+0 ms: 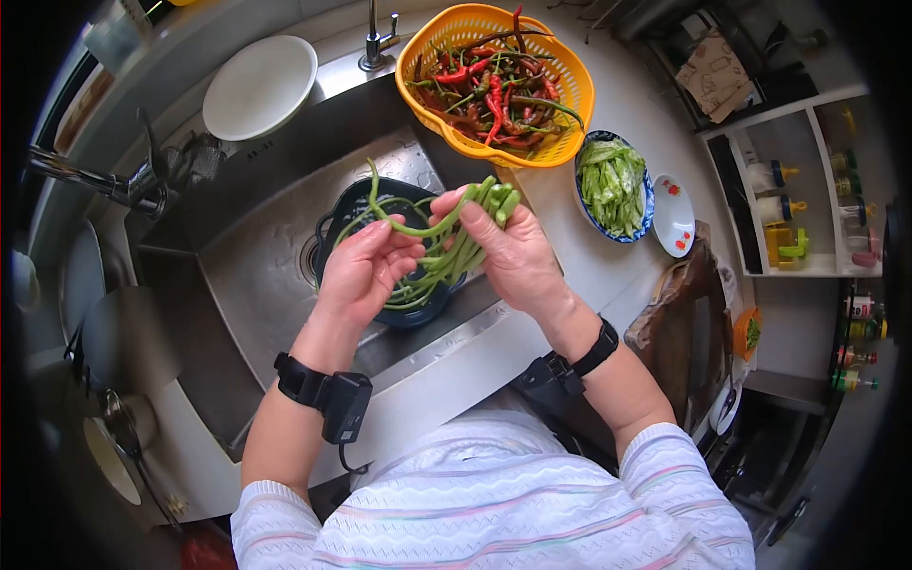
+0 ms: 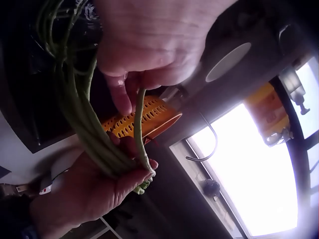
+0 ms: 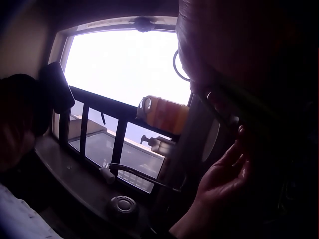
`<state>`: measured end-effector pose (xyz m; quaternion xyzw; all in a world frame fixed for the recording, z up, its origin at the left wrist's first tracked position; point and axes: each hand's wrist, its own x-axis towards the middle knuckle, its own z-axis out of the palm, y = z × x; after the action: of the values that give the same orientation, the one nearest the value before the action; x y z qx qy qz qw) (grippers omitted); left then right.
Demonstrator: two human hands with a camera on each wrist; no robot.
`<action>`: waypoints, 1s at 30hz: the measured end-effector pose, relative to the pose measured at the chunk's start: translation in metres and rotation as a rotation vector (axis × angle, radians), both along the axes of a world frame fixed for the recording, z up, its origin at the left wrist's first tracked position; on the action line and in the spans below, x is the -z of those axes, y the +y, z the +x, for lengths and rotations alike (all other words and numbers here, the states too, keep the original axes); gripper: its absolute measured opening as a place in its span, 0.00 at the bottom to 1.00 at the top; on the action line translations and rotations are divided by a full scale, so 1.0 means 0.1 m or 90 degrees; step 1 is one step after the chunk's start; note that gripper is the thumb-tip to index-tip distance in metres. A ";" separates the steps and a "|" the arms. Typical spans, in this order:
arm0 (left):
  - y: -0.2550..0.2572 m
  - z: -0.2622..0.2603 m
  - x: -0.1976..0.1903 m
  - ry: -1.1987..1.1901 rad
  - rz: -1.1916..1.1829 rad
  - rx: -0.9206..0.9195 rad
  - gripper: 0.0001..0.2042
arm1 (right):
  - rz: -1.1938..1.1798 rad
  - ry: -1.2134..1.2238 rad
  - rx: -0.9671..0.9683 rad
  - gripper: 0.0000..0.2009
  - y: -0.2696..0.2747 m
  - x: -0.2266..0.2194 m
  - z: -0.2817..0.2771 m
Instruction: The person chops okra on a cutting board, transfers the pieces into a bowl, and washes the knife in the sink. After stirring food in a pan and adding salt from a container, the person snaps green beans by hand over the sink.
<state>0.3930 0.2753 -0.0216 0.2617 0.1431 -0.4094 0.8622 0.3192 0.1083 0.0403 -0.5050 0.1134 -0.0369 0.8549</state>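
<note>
A bundle of long green beans [image 1: 451,261] hangs from the right hand [image 1: 521,255], whose fingers and thumb grip it near the ends. The left hand [image 1: 359,274] pinches one bean of the bundle between thumb and fingertips, left of the right hand. Below both hands, a dark basin [image 1: 418,312] in the sink has more bean lengths over it. In the left wrist view, one bean [image 2: 139,119] runs from the left hand [image 2: 149,45] down to the right hand [image 2: 94,191]. The right wrist view is very dark around the beans.
A yellow basket [image 1: 576,90] of red and green chillies stands behind the sink [image 1: 223,285]. To its right are a blue-rimmed bowl [image 1: 648,204] of cut greens and a small white bowl [image 1: 674,223]. A white plate [image 1: 261,87] lies back left, near a faucet [image 1: 133,190].
</note>
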 end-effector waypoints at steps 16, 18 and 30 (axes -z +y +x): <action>0.29 0.25 0.72 -0.975 1.044 0.959 0.10 | -0.045 -0.023 0.040 0.12 -0.32 -0.09 0.03; 0.35 0.29 0.74 -0.974 1.022 0.880 0.10 | -0.056 -0.027 0.019 0.12 -0.32 -0.08 0.03; 0.34 0.25 -0.36 -0.399 0.416 0.365 0.09 | -0.162 0.015 -0.158 0.09 0.14 0.22 0.06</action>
<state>0.4182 0.3091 0.0147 0.6549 -0.0780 -0.4646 0.5909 0.3251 0.1227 0.0182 -0.6196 0.0542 0.0610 0.7806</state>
